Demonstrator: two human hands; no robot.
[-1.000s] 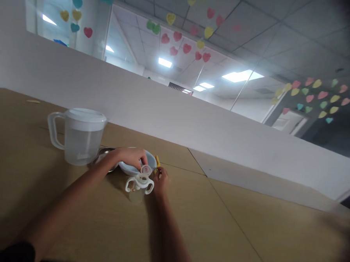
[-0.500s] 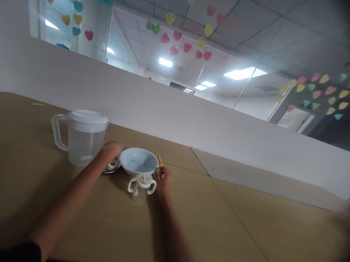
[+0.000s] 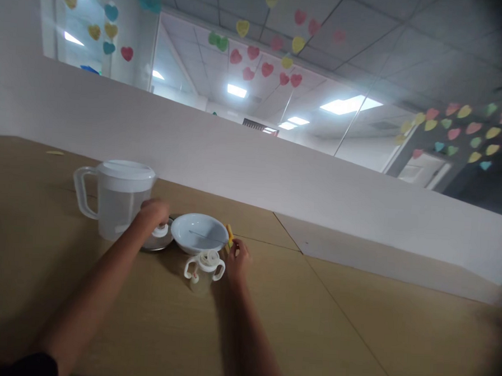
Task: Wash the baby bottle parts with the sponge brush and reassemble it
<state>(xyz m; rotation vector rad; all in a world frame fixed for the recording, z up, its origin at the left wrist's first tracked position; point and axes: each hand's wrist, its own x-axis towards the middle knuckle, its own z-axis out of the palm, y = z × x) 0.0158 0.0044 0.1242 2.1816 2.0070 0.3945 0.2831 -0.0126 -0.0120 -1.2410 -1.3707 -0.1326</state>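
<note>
My left hand [image 3: 155,212] is closed over a small metal plate [image 3: 157,245], with a white ring-shaped cap [image 3: 160,231] at its fingertips. Beside the plate stands a white bowl [image 3: 199,232] with a thin dark line, perhaps a rod, across its inside. At the bowl's right rim, my right hand [image 3: 239,258] has curled fingers against the lower end of a narrow yellow object [image 3: 230,233]; its kind is unclear. In front of the bowl, between my forearms, a clear cup with two white handles [image 3: 204,271] stands upright.
A large translucent pitcher [image 3: 124,201] with a white lid stands left of the plate, close behind my left forearm. A low white wall [image 3: 236,153] runs along the back of the wooden table [image 3: 332,327]. A small flat pale piece [image 3: 55,153] lies at the far left.
My left hand has moved slightly left, and more of the metal plate and white cap now shows. My right hand stays by the bowl's rim, almost unmoved.
</note>
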